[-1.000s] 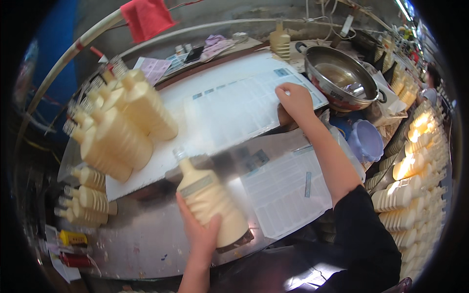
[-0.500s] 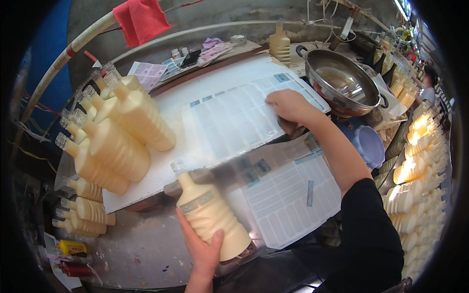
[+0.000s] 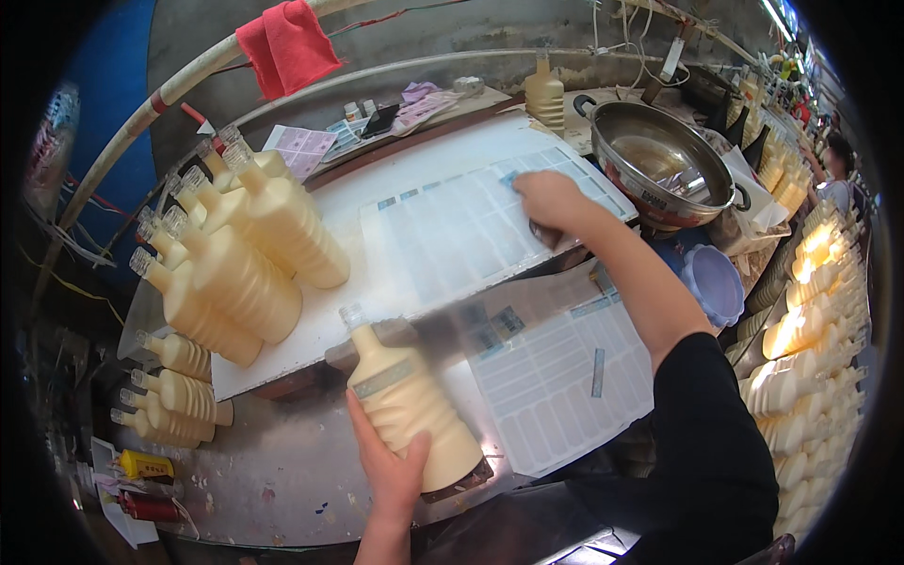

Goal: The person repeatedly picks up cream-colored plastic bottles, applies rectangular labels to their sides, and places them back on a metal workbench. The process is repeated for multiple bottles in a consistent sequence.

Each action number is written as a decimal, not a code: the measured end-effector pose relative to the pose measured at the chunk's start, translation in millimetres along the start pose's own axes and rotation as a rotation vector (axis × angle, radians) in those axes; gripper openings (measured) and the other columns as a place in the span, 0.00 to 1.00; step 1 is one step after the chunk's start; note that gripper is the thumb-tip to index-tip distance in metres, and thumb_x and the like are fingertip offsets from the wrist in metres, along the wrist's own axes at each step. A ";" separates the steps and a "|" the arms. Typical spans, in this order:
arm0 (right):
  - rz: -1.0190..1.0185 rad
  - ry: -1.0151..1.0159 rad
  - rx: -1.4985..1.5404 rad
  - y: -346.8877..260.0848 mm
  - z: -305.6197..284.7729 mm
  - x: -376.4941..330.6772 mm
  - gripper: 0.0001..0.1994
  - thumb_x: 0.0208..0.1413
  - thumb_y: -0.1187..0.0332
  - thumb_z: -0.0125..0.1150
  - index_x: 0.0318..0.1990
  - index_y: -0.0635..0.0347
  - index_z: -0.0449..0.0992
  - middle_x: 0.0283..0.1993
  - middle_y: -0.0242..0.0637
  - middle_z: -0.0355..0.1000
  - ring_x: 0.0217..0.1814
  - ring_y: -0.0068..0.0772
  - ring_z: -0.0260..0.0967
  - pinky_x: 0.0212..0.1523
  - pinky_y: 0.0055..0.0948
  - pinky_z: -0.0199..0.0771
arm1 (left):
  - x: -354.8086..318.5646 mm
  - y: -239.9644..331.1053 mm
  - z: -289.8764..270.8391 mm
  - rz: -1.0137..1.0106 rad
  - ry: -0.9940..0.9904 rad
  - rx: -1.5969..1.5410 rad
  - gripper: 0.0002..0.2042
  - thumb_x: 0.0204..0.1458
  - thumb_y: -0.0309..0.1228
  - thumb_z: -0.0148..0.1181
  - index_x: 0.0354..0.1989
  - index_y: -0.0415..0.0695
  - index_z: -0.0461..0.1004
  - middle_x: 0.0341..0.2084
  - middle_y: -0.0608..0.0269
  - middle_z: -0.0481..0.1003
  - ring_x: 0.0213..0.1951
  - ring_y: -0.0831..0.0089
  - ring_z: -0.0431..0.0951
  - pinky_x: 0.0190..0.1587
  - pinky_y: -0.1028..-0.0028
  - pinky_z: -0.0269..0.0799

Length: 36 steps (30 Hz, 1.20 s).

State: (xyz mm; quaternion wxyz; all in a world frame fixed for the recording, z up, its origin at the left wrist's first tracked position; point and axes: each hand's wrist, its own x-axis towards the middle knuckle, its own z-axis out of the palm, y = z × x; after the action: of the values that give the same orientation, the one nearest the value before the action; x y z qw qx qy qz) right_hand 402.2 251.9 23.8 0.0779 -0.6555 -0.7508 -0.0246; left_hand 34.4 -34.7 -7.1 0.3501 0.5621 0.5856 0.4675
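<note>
My left hand (image 3: pixel 394 476) is wrapped round the lower side of a cream ribbed bottle (image 3: pixel 414 419) with a clear threaded neck. The bottle leans back, and a grey-blue label strip lies across its shoulder. My right hand (image 3: pixel 556 202) is closed over the wet, translucent label sheet (image 3: pixel 452 221) on the white board. At its fingertips is a small blue label (image 3: pixel 509 179), partly covered by the fingers. A dark brown piece (image 3: pixel 546 234) shows under the palm; its kind is hard to make out.
Several cream bottles (image 3: pixel 240 282) stand on the board's left. A second label sheet (image 3: pixel 565 377) lies lower, near me. At the right are a metal pan (image 3: pixel 659 165) with liquid, a lavender basin (image 3: pixel 713 282) and rows of bottles (image 3: pixel 800 377). A red cloth (image 3: pixel 287 52) hangs from a pipe.
The small blue label has shifted from the sheet's upper right toward the left, to my right fingertips. My right hand has moved slightly. My left hand still holds the bottle.
</note>
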 end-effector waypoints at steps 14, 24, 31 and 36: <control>-0.166 0.317 -0.169 -52.2 3.4 -137.4 0.11 0.54 0.72 0.62 0.45 0.60 0.79 0.47 0.39 0.78 0.37 0.43 0.80 0.37 0.38 0.81 | -16.5 1.4 1.3 -0.151 0.104 -0.222 0.45 0.54 0.27 0.63 0.78 0.39 0.42 0.67 0.41 0.59 0.64 0.52 0.68 0.67 0.58 0.65; -0.245 0.103 0.935 -146.1 -25.0 -221.1 0.07 0.54 0.77 0.67 0.39 0.61 0.86 0.38 0.41 0.83 0.33 0.34 0.82 0.36 0.25 0.81 | -69.1 -39.1 -5.8 0.018 0.096 -0.091 0.37 0.49 0.27 0.65 0.69 0.36 0.59 0.61 0.49 0.65 0.63 0.55 0.69 0.68 0.59 0.63; -1.026 0.339 0.402 -209.7 -24.5 -258.0 0.12 0.54 0.69 0.64 0.47 0.55 0.81 0.49 0.31 0.79 0.26 0.33 0.77 0.22 0.34 0.74 | -57.2 -13.1 -15.8 -0.152 -0.004 -0.589 0.37 0.59 0.39 0.60 0.74 0.40 0.53 0.62 0.54 0.63 0.63 0.64 0.66 0.71 0.62 0.56; -0.974 0.177 0.362 -203.0 -24.8 -263.4 0.11 0.57 0.66 0.65 0.46 0.55 0.81 0.51 0.35 0.78 0.27 0.36 0.77 0.23 0.35 0.76 | -57.1 -16.7 -1.9 -0.120 0.060 -0.318 0.32 0.62 0.34 0.63 0.71 0.40 0.55 0.62 0.53 0.63 0.62 0.65 0.66 0.68 0.63 0.60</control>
State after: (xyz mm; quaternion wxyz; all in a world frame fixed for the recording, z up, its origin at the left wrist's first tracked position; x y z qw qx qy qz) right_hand 237.6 -38.1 22.3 0.2325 -0.2018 -0.9513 0.0166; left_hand 34.1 -90.2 -28.8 0.4442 0.4494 0.5472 0.5489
